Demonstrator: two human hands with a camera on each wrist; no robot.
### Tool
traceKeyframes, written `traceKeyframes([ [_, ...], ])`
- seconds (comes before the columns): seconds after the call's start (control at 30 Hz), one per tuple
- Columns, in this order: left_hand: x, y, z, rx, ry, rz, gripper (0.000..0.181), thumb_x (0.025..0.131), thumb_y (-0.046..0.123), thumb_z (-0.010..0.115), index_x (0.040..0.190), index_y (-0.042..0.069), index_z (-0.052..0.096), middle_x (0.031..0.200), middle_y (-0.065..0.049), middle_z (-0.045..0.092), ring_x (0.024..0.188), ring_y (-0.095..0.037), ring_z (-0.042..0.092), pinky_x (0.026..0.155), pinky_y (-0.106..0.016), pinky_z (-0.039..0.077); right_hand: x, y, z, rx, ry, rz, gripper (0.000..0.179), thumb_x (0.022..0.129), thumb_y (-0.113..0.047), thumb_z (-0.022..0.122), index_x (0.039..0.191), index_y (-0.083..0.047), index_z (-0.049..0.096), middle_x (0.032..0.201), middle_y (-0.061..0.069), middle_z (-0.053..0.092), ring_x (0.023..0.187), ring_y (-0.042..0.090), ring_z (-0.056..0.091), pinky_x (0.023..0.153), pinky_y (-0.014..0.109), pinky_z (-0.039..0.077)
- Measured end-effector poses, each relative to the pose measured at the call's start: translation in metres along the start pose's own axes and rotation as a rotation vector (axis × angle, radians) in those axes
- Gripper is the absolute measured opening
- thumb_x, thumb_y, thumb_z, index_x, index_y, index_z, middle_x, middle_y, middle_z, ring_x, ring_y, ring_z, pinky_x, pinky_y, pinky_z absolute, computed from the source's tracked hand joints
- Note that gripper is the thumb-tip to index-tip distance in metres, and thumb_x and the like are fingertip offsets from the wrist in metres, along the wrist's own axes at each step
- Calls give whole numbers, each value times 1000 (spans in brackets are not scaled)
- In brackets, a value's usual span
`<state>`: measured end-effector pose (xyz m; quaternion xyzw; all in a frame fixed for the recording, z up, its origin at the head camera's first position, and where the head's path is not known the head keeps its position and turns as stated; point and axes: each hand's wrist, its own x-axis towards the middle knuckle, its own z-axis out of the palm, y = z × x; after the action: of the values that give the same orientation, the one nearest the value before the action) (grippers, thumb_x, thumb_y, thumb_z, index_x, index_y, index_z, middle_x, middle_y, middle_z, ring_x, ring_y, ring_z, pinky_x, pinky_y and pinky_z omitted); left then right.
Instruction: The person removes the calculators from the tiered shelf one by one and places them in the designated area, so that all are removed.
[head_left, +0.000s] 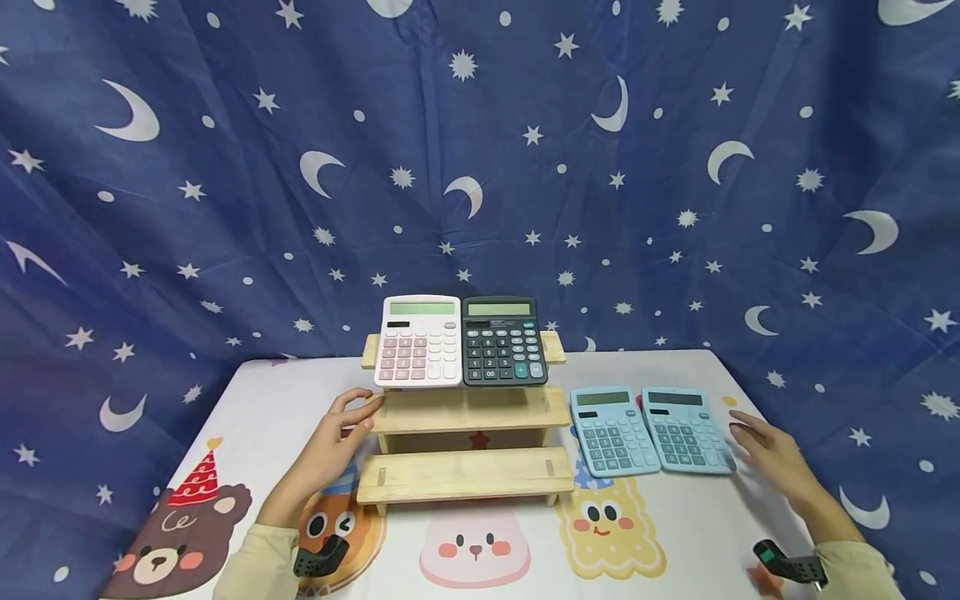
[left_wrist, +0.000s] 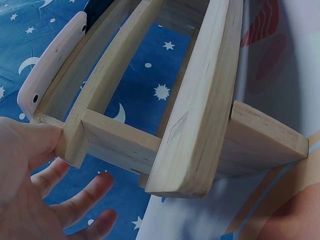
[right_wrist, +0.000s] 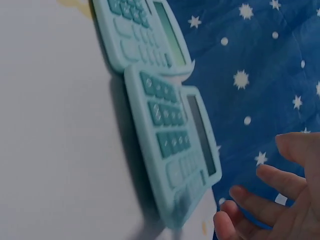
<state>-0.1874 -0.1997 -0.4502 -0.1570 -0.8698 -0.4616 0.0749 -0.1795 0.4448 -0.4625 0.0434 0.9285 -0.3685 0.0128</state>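
A three-step wooden display rack (head_left: pixel 465 473) stands in the middle of the table. My left hand (head_left: pixel 337 442) is at its left side, and thumb and forefinger pinch the end of the middle step (left_wrist: pixel 75 135); the other fingers spread loosely below. On the top step lean a white-and-pink calculator (head_left: pixel 418 342) and a black calculator (head_left: pixel 506 342), side by side. Two light blue calculators, a left one (head_left: pixel 615 432) and a right one (head_left: pixel 688 431), lie on the table right of the rack. My right hand (head_left: pixel 776 454) is just beyond the right one, fingers loosely bent, holding nothing.
A white tablecloth (head_left: pixel 300 392) with cartoon animals covers the table. Behind it hangs a dark blue curtain (head_left: pixel 495 208) with moons and stars. The rack's middle and lower steps carry no calculators.
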Motion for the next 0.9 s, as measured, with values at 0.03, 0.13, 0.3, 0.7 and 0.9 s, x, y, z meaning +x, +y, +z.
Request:
traceKeyframes([
  [0.03, 0, 0, 0, -1, 1, -2, 39, 105, 9, 51, 141, -4, 55, 148, -23, 42, 128, -43, 53, 89, -33, 51, 0, -3, 0, 3, 19, -18, 63, 109, -38, 41, 152, 8, 34, 148, 39, 41, 94, -27, 39, 75, 18, 53],
  [0.13, 0, 0, -1, -4, 0, -7, 39, 105, 10, 51, 141, -4, 55, 149, -23, 42, 129, -43, 53, 89, -33, 51, -1, -13, 2, 39, 35, -79, 60, 109, -34, 44, 151, 8, 37, 152, 38, 36, 91, -35, 31, 74, 13, 51],
  [0.3, 0, 1, -2, -6, -9, -7, 39, 105, 11, 50, 142, -3, 55, 150, -21, 42, 130, -43, 52, 90, -32, 51, -1, -33, 8, 53, 41, -154, 56, 108, -29, 47, 149, 8, 41, 150, 38, 41, 96, -33, 35, 74, 14, 51],
  [0.7, 1, 1, -3, -10, -12, -8, 39, 105, 10, 51, 141, -4, 55, 149, -22, 42, 130, -41, 52, 89, -30, 51, -2, -77, 32, 55, 38, -329, 46, 107, -20, 49, 145, 6, 48, 137, 31, 58, 112, -14, 52, 81, 11, 48],
  [0.9, 1, 0, -2, -21, -10, -5, 39, 105, 10, 51, 141, -3, 55, 149, -21, 42, 130, -41, 52, 88, -29, 51, 2, -98, 46, 56, 11, -360, 47, 107, -19, 51, 147, 4, 47, 140, 29, 57, 128, 49, 55, 87, 8, 43],
])
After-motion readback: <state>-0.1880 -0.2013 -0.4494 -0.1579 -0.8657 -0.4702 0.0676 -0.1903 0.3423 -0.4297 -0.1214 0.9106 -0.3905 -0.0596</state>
